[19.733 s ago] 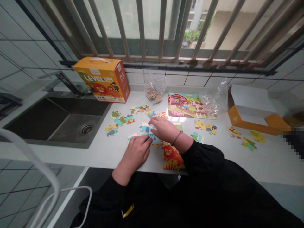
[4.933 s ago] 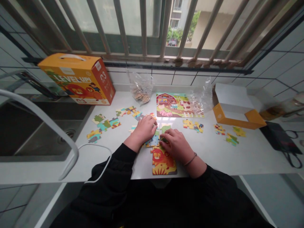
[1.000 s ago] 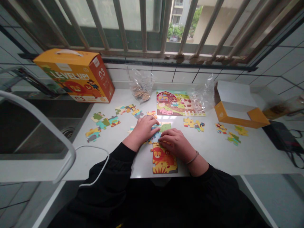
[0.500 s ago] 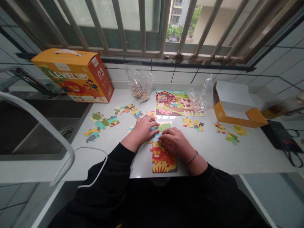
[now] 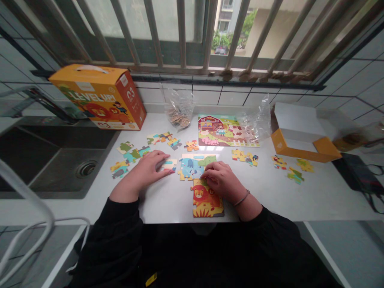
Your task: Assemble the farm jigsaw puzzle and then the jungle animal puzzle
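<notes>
On the white counter, a joined elephant section [image 5: 189, 166] of a jigsaw puzzle lies just above a joined lion section [image 5: 207, 202]. The fingers of my right hand [image 5: 225, 182] are bent and pressed together at the seam between the two, on a puzzle piece partly hidden beneath them. My left hand [image 5: 144, 174] is off to the left, thumb and fingers apart, around a loose puzzle piece [image 5: 170, 165] with blue and red on it; it does not grip the piece. Another loose orange piece [image 5: 191, 146] lies above the elephant section.
Loose pieces lie left [image 5: 132, 154] and right [image 5: 244, 157]. Behind are a farm picture [image 5: 216, 134], a plastic bag of pieces [image 5: 179, 116], an orange puzzle box [image 5: 99, 100] and an open box [image 5: 303, 146]. A sink [image 5: 54, 160] is at left; a white cable [image 5: 27, 192] loops in front.
My left hand has left the elephant section and moved left to the loose piece, its fingers spreading. The elephant section is now uncovered. My right hand has stayed at the seam.
</notes>
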`<state>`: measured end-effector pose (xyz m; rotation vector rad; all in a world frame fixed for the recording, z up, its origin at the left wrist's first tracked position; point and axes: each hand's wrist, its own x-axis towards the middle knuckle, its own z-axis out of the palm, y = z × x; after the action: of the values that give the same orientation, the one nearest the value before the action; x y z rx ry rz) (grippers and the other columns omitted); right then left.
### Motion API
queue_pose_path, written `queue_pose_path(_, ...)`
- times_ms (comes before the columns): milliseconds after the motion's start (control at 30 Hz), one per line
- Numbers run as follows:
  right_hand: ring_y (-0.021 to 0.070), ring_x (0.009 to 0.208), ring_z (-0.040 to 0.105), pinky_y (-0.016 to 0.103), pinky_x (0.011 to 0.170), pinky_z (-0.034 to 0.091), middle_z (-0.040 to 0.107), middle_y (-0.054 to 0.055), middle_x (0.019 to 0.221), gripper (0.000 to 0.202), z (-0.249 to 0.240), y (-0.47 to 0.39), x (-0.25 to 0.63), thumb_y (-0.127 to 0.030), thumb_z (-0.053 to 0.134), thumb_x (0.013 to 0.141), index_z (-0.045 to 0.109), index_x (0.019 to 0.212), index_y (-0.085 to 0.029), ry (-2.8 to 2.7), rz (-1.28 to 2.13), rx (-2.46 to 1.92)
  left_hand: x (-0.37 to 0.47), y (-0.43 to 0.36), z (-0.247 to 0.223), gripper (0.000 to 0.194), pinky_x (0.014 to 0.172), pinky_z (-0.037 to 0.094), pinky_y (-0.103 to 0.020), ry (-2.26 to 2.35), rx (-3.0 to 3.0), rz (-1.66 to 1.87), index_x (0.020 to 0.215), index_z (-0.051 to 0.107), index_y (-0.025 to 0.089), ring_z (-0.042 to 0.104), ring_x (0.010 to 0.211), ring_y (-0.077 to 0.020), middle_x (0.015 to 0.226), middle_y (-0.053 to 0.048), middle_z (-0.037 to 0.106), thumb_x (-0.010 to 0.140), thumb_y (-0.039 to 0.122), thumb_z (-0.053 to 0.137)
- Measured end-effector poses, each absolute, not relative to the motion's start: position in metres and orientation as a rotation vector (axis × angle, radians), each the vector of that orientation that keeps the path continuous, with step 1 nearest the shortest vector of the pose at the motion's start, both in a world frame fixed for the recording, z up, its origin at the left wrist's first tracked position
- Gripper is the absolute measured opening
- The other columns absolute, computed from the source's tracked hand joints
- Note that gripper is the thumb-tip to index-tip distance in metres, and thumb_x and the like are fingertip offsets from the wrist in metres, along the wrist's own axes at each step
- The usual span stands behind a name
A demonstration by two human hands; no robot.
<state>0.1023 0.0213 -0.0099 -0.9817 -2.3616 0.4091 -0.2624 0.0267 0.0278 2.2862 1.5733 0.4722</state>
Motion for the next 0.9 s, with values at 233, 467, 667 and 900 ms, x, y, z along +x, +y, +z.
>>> queue_pose_path(233,0.0253,0.104,0.065,0.041,0.091,0.046,0.077,0.005,0.115,0.023,-0.008,0.021,0.102,-0.009,0.078,0.094,0.084,0.103,-0.029,-2.371,0.417,-0.984,-0.264,0.030,0.026,0.049,0.110,0.052,-0.050,1.568,2.213,0.435,0.127,0.075,0.026,0.067,0.123,-0.0340,0.131,-0.011,0.071,0.087,0.052,0.085)
queue_pose_path(467,0.0259,0.107,0.066,0.042,0.094,0.047,0.077,0.005,0.117,0.023,-0.010,0.021,0.103,-0.009,0.077,0.095,0.083,0.104,-0.029,-2.378,0.422,-0.988,-0.252,0.037,0.023,0.046,0.093,0.054,-0.044,1.650,2.149,0.532,0.118,0.067,0.024,0.065,0.103,-0.0289,0.114,-0.008,0.070,0.085,0.049,0.087)
queue_pose_path(667,0.0255,0.106,0.065,0.042,0.093,0.046,0.077,0.005,0.117,0.022,-0.008,0.021,0.103,-0.010,0.076,0.096,0.083,0.103,-0.029,-2.378,0.427,-0.984,-0.242,0.042,0.022,0.041,0.113,0.052,-0.050,1.572,2.249,0.612,0.128,0.069,0.025,0.066,0.123,-0.0317,0.131,-0.011,0.070,0.094,0.047,0.077)
queue_pose_path(900,0.0254,0.104,0.065,0.041,0.091,0.046,0.077,0.006,0.116,0.020,-0.008,0.021,0.103,-0.011,0.075,0.097,0.083,0.104,-0.029,-2.380,0.425,-0.990,-0.235,0.032,0.023,0.034,0.127,0.043,-0.055,1.497,2.386,0.572,0.134,0.074,0.028,0.058,0.149,-0.0311,0.159,-0.010,0.067,0.103,0.040,0.067)
